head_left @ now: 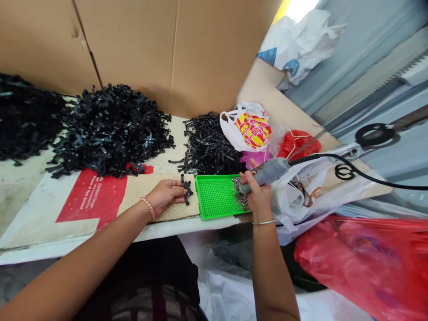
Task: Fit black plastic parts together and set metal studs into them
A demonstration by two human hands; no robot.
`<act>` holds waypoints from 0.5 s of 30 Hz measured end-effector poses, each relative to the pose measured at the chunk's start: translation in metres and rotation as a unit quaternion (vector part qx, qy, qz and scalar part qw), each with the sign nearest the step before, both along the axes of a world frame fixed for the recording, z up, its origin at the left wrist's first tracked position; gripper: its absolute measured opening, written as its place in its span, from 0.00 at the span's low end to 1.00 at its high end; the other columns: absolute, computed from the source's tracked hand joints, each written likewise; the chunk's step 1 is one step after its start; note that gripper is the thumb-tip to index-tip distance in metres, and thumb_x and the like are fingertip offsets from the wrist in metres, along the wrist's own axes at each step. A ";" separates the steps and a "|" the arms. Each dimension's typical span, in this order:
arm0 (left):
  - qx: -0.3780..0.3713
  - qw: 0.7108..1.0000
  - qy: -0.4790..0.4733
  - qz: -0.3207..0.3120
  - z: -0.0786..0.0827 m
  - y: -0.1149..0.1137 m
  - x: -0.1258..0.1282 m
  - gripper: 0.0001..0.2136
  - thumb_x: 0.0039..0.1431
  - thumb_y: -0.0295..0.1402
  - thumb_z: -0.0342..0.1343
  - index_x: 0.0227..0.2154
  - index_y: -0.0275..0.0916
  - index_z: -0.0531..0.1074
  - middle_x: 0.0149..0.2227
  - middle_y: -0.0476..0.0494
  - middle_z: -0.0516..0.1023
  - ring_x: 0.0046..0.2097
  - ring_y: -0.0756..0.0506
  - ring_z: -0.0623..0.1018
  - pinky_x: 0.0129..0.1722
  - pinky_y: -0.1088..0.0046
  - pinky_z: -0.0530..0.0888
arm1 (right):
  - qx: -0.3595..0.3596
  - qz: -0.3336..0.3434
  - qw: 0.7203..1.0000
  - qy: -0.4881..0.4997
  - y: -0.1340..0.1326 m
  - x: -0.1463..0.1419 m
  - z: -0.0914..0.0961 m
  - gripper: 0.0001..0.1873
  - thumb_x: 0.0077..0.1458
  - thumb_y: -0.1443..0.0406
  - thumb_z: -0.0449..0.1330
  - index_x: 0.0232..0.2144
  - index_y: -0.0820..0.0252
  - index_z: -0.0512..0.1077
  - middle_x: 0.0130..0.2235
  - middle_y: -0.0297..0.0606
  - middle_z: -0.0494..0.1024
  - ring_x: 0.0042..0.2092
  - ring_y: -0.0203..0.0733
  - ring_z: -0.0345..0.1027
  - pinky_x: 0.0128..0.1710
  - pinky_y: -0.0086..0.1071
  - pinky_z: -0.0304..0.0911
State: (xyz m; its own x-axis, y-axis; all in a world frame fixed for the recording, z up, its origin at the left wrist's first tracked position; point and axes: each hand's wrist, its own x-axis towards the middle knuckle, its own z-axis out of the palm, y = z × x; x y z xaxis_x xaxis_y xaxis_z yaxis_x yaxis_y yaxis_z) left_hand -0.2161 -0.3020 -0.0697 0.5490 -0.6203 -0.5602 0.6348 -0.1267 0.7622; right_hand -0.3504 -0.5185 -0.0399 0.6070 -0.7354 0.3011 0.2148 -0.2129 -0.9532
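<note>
My left hand [166, 196] is closed at the fingertips on a small black plastic part [187, 191], held at the right end of a tan textured mat [133, 191]. In my right hand [257, 191] is a grey electric screwdriver [270, 173], its black cord running off to the right. Its tip points left and down, over the right end of a green perforated tray [214, 196]. Small silvery screws [240, 194] lie heaped there, partly hidden by my right hand.
Piles of black plastic parts [113, 129] line the back, with thinner black pieces [210, 142] behind the tray. A cardboard wall [140, 44] stands behind them. Plastic bags [249, 127] crowd the right, and a large red bag [361, 258] bulges below the table edge.
</note>
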 end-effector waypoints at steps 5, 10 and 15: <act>0.001 1.000 0.002 0.006 0.002 0.001 -0.001 0.06 0.46 0.18 0.60 0.28 0.30 0.75 0.31 0.41 0.79 0.31 0.50 0.79 0.30 0.80 0.77 | -0.005 -0.020 0.999 -0.030 0.003 0.005 -0.006 0.20 0.50 0.57 0.64 0.42 0.60 0.71 0.20 0.27 0.70 0.24 0.35 0.67 0.32 0.32 0.67; 0.009 1.000 0.008 0.017 0.007 0.000 -0.003 0.06 0.46 0.16 0.59 0.27 0.30 0.74 0.29 0.42 0.79 0.30 0.50 0.78 0.29 0.80 0.77 | 0.049 -0.057 0.993 -0.091 0.001 0.015 -0.017 0.17 0.48 0.54 0.65 0.31 0.61 0.70 0.13 0.22 0.59 0.15 0.29 0.52 0.17 0.24 0.55; 0.013 1.000 0.006 0.019 0.010 -0.001 -0.003 0.06 0.47 0.15 0.58 0.26 0.30 0.74 0.28 0.43 0.79 0.29 0.51 0.78 0.29 0.80 0.77 | 0.055 -0.056 0.991 -0.106 -0.002 0.014 -0.023 0.17 0.48 0.54 0.65 0.30 0.60 0.69 0.13 0.22 0.59 0.15 0.29 0.51 0.17 0.24 0.54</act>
State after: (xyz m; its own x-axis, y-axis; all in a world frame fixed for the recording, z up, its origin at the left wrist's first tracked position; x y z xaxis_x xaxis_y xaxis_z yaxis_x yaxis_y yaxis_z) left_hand -0.2192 -0.3033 -0.0593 0.5649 -0.5841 -0.5829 0.6490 -0.1218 0.7510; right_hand -0.3361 -0.5204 -0.0630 0.4518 -0.8294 0.3285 0.3945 -0.1445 -0.9075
